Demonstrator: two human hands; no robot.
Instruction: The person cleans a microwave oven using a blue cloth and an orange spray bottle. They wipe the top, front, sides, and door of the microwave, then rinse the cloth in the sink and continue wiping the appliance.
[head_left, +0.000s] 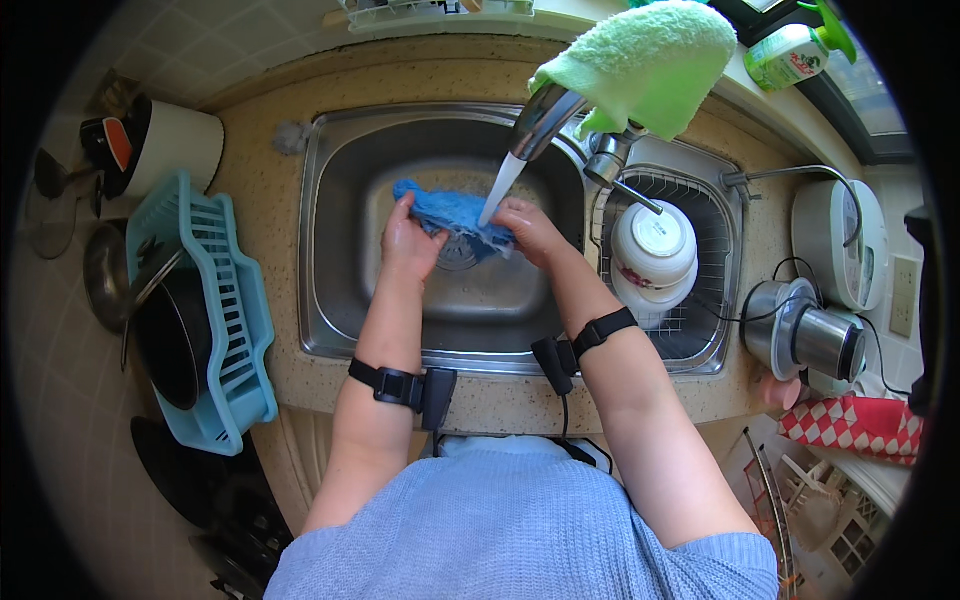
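Note:
A wet blue cloth (450, 208) is stretched between my two hands over the large basin of a stainless steel sink (480, 307). My left hand (409, 240) grips its left end, thumb on top. At the right end my right hand (531, 231) pinches the cloth between thumb and fingers. Water (504, 187) runs from the chrome faucet (546, 124) onto the cloth near my right hand. Below the cloth, the drain strainer (457, 253) shows partly. A light green towel (645, 56) drapes over the faucet's top and hides its handle.
Upturned white bowls (656, 247) sit in a wire basket (611, 199) in the smaller right basin. On the left counter stands a light blue dish rack (225, 300) with a black pan (176, 337). A small food chopper (802, 330) and a white appliance (832, 240) stand at right.

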